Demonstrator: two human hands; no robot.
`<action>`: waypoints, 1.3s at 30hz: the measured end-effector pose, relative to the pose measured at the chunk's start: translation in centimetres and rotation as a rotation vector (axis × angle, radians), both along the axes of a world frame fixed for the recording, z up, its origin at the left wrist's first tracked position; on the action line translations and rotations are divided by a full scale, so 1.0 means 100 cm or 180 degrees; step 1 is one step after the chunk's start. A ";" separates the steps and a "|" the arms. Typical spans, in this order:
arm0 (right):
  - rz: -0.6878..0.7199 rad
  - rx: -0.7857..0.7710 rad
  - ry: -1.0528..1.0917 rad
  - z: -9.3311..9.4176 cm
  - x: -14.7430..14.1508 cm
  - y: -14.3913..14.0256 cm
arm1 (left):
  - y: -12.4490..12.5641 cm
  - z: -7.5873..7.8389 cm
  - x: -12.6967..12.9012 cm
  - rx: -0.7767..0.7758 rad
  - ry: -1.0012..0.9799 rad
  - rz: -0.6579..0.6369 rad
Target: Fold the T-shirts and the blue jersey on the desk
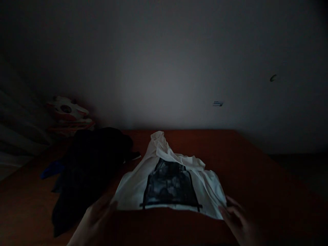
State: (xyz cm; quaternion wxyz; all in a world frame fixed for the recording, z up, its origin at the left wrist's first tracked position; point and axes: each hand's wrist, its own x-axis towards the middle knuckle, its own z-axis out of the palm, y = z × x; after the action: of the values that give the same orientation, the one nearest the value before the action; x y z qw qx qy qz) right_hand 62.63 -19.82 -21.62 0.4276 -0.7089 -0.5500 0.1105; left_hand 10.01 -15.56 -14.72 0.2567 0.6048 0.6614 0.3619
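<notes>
A white shirt (130, 191) with a large dark printed panel (169, 184) is spread over the reddish-brown table (256, 191). Its far part is bunched and creased. My left hand (96, 215) pinches the shirt's near left corner, the fingers dim and partly blurred. At the near right corner, my right hand (235, 217) grips the cloth between thumb and fingers. The near edge runs stretched between both hands. Left of the shirt lies a heap of black clothing (89, 167), close to my left hand.
A blue cloth (52, 169) pokes out from the dark heap. In the back left corner stands a white and red object (68, 111), too dim to name. Pale curtain-like fabric (17, 130) hangs at left. The wall (164, 68) behind carries a small label (217, 103) and a hook-like piece (273, 78).
</notes>
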 end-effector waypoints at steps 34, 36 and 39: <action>0.0179 -0.0385 0.0320 0.028 -0.021 0.195 | 0.176 -0.061 0.001 0.0811 0.1722 -0.0829; 0.0222 -0.0427 0.0346 0.020 -0.031 0.191 | 0.170 -0.062 -0.006 0.0781 0.1625 -0.0743; 0.0310 -0.0485 0.0332 0.013 -0.045 0.189 | 0.162 -0.055 -0.014 0.0660 0.1439 -0.0569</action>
State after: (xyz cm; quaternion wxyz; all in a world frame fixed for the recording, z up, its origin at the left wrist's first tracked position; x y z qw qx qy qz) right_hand 58.10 -0.88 -20.32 0.3946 -0.7051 -0.5507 0.2094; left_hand 8.59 0.64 -20.24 0.0700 0.7493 0.6052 0.2594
